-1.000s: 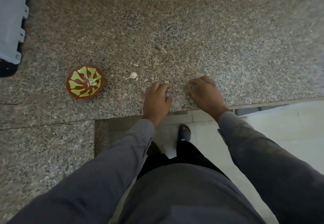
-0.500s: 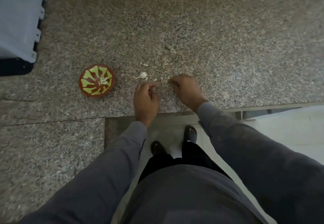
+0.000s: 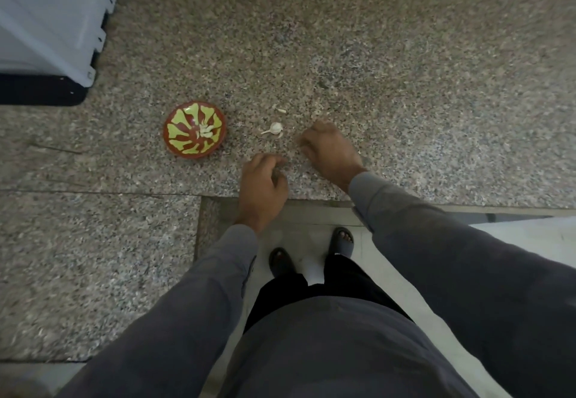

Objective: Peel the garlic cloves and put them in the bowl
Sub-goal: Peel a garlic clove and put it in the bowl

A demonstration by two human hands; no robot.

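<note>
A red bowl [image 3: 184, 152] with a yellow-green pattern stands on the granite counter [image 3: 405, 85], left of my hands. Several peeled white cloves [image 3: 206, 131] lie inside it. A remnant of a garlic bulb [image 3: 275, 128] with a short stem lies between the bowl and my right hand, and a small white scrap [image 3: 281, 111] lies just beyond it. My right hand [image 3: 331, 152] rests knuckles-up on the counter, its fingers curled under and its fingertips hidden. My left hand [image 3: 263, 184] hovers near the counter's front edge with loosely curled fingers; nothing shows in it.
A white and black appliance [image 3: 46, 39] stands at the back left corner. The counter's front edge [image 3: 311, 201] runs just under my wrists, with a lower granite ledge [image 3: 93, 257] to the left. A wall runs along the back.
Both hands have shifted left along the counter, towards the garlic bulb remnant and the bowl. The camera has moved too, so the bowl appears further right and the appliance larger.
</note>
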